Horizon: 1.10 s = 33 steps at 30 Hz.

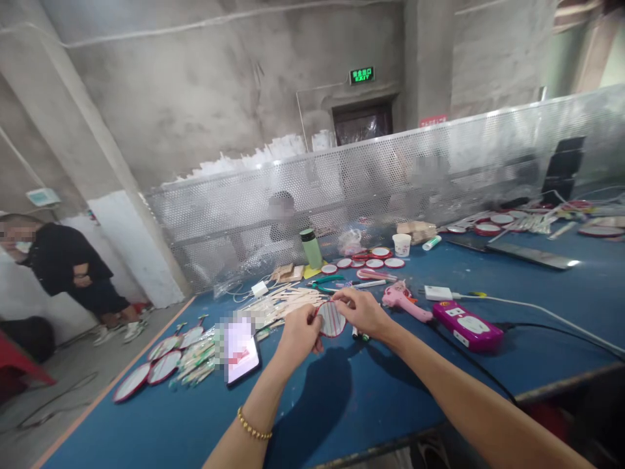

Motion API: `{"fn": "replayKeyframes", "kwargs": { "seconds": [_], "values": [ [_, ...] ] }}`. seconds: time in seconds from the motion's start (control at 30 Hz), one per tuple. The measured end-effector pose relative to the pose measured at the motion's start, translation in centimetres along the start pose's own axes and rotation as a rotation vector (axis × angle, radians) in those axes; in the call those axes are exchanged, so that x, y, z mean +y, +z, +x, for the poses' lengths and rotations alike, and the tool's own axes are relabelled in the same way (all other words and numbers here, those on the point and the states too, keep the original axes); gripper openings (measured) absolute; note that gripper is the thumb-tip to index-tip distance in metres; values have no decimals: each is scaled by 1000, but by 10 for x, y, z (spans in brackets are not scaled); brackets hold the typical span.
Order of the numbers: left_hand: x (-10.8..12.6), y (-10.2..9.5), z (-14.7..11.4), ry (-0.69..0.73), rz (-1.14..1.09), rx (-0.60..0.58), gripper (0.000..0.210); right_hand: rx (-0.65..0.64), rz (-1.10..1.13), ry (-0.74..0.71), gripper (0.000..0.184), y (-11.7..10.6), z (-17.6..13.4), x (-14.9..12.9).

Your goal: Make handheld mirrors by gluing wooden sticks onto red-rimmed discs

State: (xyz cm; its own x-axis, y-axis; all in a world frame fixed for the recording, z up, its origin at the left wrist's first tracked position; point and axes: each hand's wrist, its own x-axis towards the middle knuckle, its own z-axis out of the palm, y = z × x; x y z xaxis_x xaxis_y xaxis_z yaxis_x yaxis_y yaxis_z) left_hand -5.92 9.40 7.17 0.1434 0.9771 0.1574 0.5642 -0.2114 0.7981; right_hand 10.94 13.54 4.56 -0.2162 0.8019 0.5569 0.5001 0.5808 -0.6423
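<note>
A small round red-rimmed disc (332, 319) with a pale, streaked face is held up above the blue table. My left hand (299, 329) is closed on its left edge, thumb and fingers pinching the rim. At its upper right edge, the bent fingers of my right hand (361, 311) grip the rim too. Pale wooden sticks (300, 301) lie spread just behind my left hand. To the left of that hand stands a lit phone (243, 352). A pink glue gun (407, 303) rests to the right of my right hand.
A magenta power strip (466, 326) with a white charger (438, 293) and cables sits at the right. Red-rimmed discs (163, 366) and bundled sticks lie at the left. Farther back are a green bottle (311, 249), a paper cup (402, 245) and a perforated metal screen (342, 189). A person (73, 267) is at the far left.
</note>
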Motion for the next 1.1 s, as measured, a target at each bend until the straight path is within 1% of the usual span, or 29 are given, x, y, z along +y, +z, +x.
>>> {"fn": "replayKeyframes", "kwargs": {
  "seconds": [0.13, 0.2, 0.3, 0.57, 0.73, 0.97, 1.1],
  "values": [
    [-1, 2, -1, 5, 25, -17, 21, -31, 59, -39, 23, -1, 1, 0],
    [-1, 2, -1, -11, 24, -25, 20, -17, 71, -39, 23, 1, 1, 0],
    [0, 3, -2, -14, 24, -30, 20, 8, 64, -21, 20, 4, 1, 1],
    [1, 3, -2, -15, 33, -37, 20, 0, 74, 4, 20, 5, 1, 5],
    [0, 3, -2, -1, 24, -30, 20, 0, 68, -9, 20, 6, 1, 5],
    [1, 2, -2, -17, 37, -41, 21, 10, 63, -33, 19, 4, 1, 5],
    [-1, 3, -2, 2, 40, -39, 21, 18, 65, -57, 23, 3, 2, 4]
  ]
}}
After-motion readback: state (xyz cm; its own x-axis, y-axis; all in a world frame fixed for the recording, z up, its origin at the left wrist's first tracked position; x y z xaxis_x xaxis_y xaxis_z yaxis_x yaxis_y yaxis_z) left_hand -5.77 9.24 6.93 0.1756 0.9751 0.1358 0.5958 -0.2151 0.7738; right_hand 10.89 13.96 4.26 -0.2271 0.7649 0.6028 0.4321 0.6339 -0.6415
